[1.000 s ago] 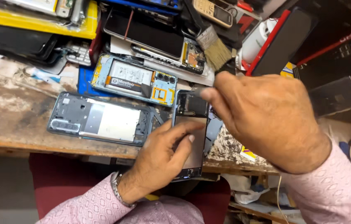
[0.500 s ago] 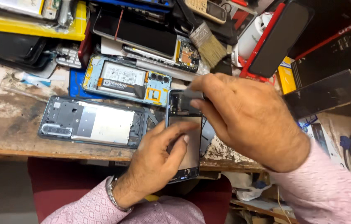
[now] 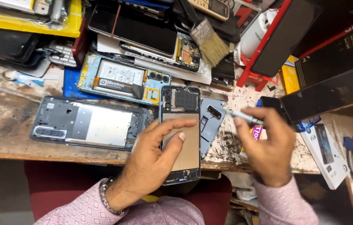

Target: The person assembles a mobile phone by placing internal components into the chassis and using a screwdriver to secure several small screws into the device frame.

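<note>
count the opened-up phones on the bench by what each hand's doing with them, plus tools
Opened phone held by the left hand: 1
Opened phones lying flat on the bench: 2
Slim metal tool in the right hand: 1
Brush: 1
Total: 5

Even overhead light fell on the workbench; below its front edge deep shadow lay, and focus stayed sharp.

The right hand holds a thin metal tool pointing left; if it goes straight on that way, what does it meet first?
Probably the grey back cover, just ahead of the tool in the right hand; beyond it lies the opened phone. Height above the cover is unclear.
</note>
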